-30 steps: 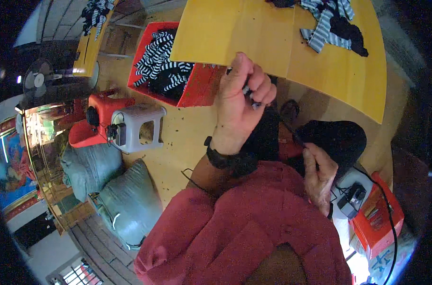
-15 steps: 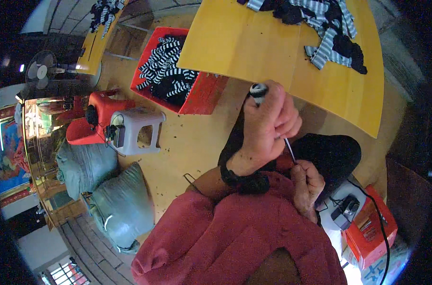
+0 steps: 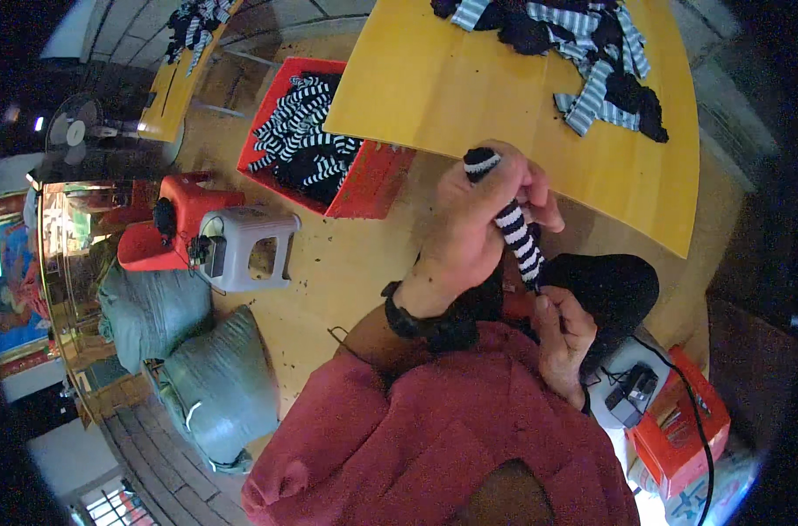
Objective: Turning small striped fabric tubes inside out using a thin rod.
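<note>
**Centre of frame: both hands on a striped knitted tube**

Just right of centre, the left hand (image 3: 478, 230) is closed around the upper part of a black-and-white striped knitted tube (image 3: 514, 230), its fingers wrapped tight so that only the tube's white-ringed dark tip shows above them. Below it, the right hand (image 3: 563, 337) pinches the tube's lower end between thumb and fingers, touching a black fabric mass (image 3: 611, 287) that lies just beside it. A dark wristband (image 3: 400, 317) circles the left wrist; red sleeves (image 3: 434, 438) fill the lower centre. At the top, a yellow worktop (image 3: 469, 88) carries a heap of striped and black pieces (image 3: 583, 53) at upper right. Left of the worktop's near edge stands a red crate (image 3: 364, 188) holding more striped pieces. Further left are a grey stool (image 3: 245, 250), a red stool (image 3: 175, 210) and two grey-green sacks (image 3: 188, 351). A red box (image 3: 684, 434) sits at lower right, near a black cable.
</note>
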The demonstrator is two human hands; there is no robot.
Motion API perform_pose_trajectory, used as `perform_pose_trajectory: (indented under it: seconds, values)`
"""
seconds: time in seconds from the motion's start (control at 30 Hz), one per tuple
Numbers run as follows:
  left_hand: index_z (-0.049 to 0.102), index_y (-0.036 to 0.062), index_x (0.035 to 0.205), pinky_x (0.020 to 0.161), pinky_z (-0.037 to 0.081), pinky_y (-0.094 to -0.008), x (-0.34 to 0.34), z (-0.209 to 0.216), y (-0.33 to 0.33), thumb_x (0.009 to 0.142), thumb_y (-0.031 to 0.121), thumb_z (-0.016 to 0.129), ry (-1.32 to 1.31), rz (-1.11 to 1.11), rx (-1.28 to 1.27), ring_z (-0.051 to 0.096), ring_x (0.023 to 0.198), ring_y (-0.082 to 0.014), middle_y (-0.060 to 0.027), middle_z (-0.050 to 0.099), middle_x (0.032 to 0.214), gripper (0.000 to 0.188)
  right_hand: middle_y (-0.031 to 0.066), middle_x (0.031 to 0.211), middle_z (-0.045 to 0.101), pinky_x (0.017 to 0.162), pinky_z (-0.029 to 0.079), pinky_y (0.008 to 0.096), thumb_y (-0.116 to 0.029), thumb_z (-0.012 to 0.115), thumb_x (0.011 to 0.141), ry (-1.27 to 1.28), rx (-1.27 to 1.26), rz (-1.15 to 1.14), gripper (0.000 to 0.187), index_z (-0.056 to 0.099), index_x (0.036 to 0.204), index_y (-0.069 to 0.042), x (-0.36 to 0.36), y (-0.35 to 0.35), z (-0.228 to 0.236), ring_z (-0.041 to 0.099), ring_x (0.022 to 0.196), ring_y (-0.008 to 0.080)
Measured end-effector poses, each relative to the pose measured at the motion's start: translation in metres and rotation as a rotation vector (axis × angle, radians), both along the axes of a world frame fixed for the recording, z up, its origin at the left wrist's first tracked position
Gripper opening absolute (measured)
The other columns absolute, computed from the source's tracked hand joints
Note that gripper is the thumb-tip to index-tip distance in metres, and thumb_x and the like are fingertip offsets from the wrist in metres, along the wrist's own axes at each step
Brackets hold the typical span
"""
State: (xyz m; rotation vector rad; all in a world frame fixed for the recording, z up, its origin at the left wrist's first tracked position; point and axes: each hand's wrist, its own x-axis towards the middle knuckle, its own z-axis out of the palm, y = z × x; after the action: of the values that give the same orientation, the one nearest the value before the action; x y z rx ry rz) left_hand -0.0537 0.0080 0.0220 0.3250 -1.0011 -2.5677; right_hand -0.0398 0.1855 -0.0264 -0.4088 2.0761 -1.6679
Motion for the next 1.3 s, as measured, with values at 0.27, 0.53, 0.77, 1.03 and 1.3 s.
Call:
perform_pose_trajectory:
  seconds: [0.27,0.53,0.77,1.03,1.3]
  values:
    - [0.048,0.0102,0.087,0.040,0.028,-0.0224,0.000,0.009,-0.025,0.094,0.027,0.046,0.139,0.078,-0.131,0.031,0.043,-0.0062,0.0010,0.039,0.062,0.018,0.0071,0.074,0.064,0.060,0.045,0.0239,-0.002,0.058,0.082,0.111,0.043,0.040,0.009,0.062,0.089,0.002,0.003,0.013,-0.011,0.057,0.066,0.0096]
    - [0.047,0.0079,0.091,0.038,0.026,-0.0211,0.001,0.006,0.006,0.088,0.016,0.058,0.266,0.014,0.175,0.032,0.045,-0.0052,0.0020,0.038,0.059,0.014,0.0083,0.075,0.065,0.061,0.046,0.0243,-0.003,0.060,0.081,0.052,-0.060,-0.063,0.009,0.063,0.087,0.002,0.010,0.015,-0.019,0.058,0.067,0.0109]
    - [0.043,0.0116,0.089,0.039,0.023,-0.0221,0.003,0.004,0.016,0.092,0.027,0.052,0.291,-0.065,0.074,0.026,0.041,-0.0057,0.0017,0.034,0.056,0.018,-0.0014,0.065,0.054,0.049,0.034,0.0203,-0.006,0.058,0.085,0.168,-0.192,-0.082,0.010,0.063,0.085,0.003,0.008,0.013,-0.019,0.044,0.055,0.0050]
    - [0.044,0.0132,0.085,0.038,0.024,-0.0217,-0.001,0.013,-0.010,0.094,0.033,0.044,0.203,-0.003,0.106,0.026,0.039,-0.0047,0.0030,0.035,0.056,0.022,-0.0022,0.064,0.053,0.050,0.035,0.0209,-0.007,0.058,0.085,0.177,-0.058,-0.048,0.010,0.063,0.085,0.001,0.005,0.018,-0.017,0.044,0.056,0.0050]
    - [0.047,0.0130,0.093,0.038,0.026,-0.0217,0.004,0.000,0.002,0.092,0.024,0.051,0.273,-0.026,0.194,0.028,0.041,-0.0057,0.0013,0.036,0.056,0.012,0.0050,0.070,0.060,0.055,0.041,0.0235,-0.005,0.060,0.083,0.113,-0.112,-0.076,0.009,0.064,0.086,0.002,0.009,0.009,-0.009,0.052,0.061,0.0092]
